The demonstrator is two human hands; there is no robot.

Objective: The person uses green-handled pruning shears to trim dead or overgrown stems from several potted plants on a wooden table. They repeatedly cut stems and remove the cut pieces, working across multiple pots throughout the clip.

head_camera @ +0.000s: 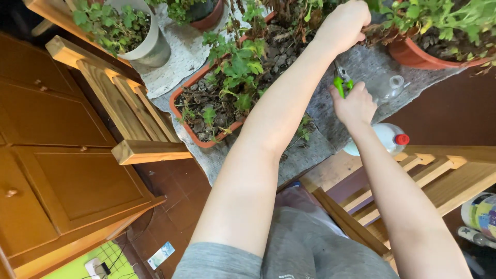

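1. Shears (342, 82) with green handles sit in my right hand (355, 106), over the grey cloth (361, 67) toward the far right of the scene; the fingers are curled shut around the handles and the metal blades point away from me.
2. My left hand (343, 23) reaches farther out, closed in a fist among dry brown stems (294, 20) at the far edge of the long terracotta planter (181, 95); I cannot tell exactly what the fist has hold of.
3. That planter holds green leafy plants (235, 67) in dark soil and lies left of the shears.
4. Just right of my right hand, a clear glass vessel (387, 88) rests on the cloth, and a white bottle (385, 137) with a red cap lies on its side nearer to me.
5. Farther right stands a round terracotta pot (413, 54) with green foliage; far left stands a white pot (150, 44).
6. Wooden chairs (129, 113) flank the table on both sides, and a wooden cabinet (57, 175) fills the near left.
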